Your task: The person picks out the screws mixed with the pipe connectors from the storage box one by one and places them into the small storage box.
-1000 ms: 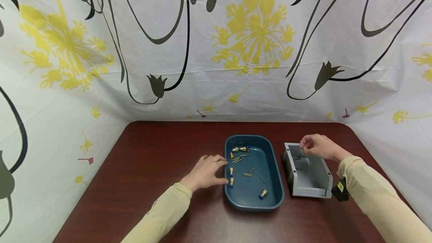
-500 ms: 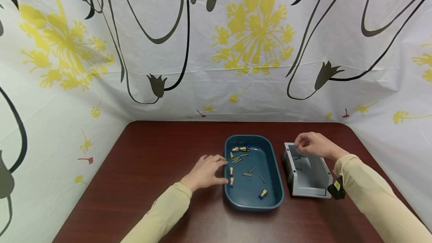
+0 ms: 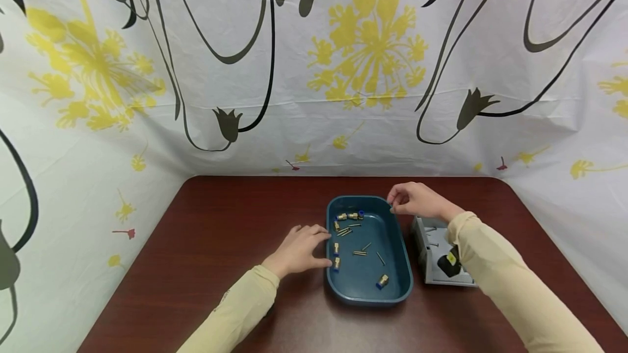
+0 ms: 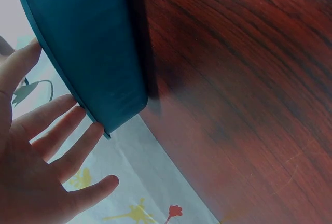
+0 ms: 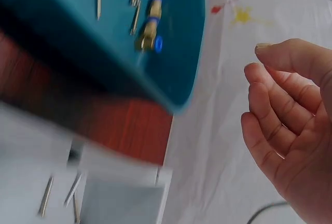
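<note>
Touching blue oblong plastic tray (image 3: 363,282) with left hand (image 3: 300,251) outspread, right hand (image 3: 417,200) empty.
Pinch slim brassy metal pins (image 5: 98,0) mid-shaft; likely light, slippery.

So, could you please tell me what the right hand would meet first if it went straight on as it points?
Probably the blue tray, at its far right corner; the right hand may pass above, since its height is unclear.

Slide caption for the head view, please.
Left hand touches blue tray of brass fittings; right hand near its far corner.
</note>
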`<state>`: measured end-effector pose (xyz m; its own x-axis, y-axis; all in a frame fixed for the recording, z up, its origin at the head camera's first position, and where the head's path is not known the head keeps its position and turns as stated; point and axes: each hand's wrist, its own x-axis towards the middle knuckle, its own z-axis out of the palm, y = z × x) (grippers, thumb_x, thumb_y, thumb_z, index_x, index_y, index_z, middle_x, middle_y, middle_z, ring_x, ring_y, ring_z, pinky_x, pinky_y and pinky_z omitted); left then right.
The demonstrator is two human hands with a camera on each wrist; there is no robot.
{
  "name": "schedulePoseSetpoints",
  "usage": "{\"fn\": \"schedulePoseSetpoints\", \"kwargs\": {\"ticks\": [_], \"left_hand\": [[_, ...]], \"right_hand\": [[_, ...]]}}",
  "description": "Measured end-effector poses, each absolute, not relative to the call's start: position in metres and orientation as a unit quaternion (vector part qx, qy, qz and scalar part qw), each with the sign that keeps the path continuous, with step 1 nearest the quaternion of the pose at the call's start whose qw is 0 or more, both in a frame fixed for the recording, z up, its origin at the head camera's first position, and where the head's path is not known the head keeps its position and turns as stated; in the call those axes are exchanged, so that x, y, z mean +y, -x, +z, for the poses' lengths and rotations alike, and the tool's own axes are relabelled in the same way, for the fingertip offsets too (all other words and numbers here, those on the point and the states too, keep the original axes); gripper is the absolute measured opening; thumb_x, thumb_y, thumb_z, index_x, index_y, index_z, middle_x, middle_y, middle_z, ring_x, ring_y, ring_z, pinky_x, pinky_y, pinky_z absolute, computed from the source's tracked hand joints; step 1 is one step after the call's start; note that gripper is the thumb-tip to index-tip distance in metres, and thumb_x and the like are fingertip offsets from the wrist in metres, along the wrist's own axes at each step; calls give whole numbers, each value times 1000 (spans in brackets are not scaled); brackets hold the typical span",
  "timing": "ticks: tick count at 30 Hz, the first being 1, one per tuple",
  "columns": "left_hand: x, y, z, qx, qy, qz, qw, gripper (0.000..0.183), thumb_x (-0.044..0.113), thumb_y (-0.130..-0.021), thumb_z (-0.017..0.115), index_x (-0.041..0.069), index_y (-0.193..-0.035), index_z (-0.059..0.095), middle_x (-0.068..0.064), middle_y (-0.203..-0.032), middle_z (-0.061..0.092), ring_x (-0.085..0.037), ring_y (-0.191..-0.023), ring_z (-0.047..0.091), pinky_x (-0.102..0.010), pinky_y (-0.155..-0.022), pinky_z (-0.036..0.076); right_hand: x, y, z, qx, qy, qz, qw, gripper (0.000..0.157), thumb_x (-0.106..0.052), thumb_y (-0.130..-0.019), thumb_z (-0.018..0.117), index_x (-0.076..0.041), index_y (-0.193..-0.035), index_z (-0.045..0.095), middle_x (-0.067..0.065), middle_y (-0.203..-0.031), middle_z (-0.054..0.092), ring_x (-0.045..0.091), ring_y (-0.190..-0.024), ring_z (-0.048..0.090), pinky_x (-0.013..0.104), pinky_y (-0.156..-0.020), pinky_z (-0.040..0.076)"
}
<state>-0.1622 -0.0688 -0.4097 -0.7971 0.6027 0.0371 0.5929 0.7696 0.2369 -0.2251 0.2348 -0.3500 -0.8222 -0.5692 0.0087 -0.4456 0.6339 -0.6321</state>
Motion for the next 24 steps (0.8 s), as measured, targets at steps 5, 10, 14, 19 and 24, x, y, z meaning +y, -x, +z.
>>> {"fn": "schedulePoseSetpoints", "kwargs": {"ticks": [5, 10, 14, 19, 24], "left_hand": [[-69, 163, -410, 940, -319, 122, 20, 59, 47, -74, 65, 13, -121, 54, 0, -119, 50, -16, -109, 45, -47, -94, 26], [-69, 163, -410, 939, -320, 127, 20, 59, 46, -74, 66, 13, -121, 55, 0, -118, 51, -15, -109, 45, -47, -94, 27], [-68, 163, -409, 938, -320, 129, 22, 58, 46, -74, 66, 12, -120, 55, 0, -117, 51, -15, -108, 45, -47, -93, 27], [-68, 163, -409, 938, -321, 131, 21, 58, 46, -74, 66, 12, -120, 55, 0, -117, 51, -14, -108, 45, -47, -93, 28], [-69, 163, -409, 937, -324, 132, 19, 58, 46, -74, 66, 12, -120, 55, 0, -117, 51, -14, -108, 45, -48, -93, 27]], "right_hand": [[207, 227, -353, 889, 311, -319, 108, 9, -4, -80, 60, -7, -88, 59, -1, -76, 58, 13, -70, 55, 30, -64, 46], [184, 226, -363, 881, 316, -325, 133, 8, -4, -80, 58, -6, -88, 59, 0, -76, 58, 13, -70, 55, 30, -64, 46], [171, 227, -374, 879, 305, -331, 156, 8, -3, -80, 58, -5, -88, 59, 1, -76, 58, 13, -70, 55, 30, -65, 45], [160, 228, -388, 882, 275, -332, 188, 11, 0, -78, 57, -4, -88, 59, 0, -74, 58, 15, -66, 53, 30, -63, 44], [155, 228, -401, 887, 247, -324, 216, 14, 1, -76, 58, 2, -90, 59, 0, -73, 57, 17, -65, 52, 29, -62, 42]]}}
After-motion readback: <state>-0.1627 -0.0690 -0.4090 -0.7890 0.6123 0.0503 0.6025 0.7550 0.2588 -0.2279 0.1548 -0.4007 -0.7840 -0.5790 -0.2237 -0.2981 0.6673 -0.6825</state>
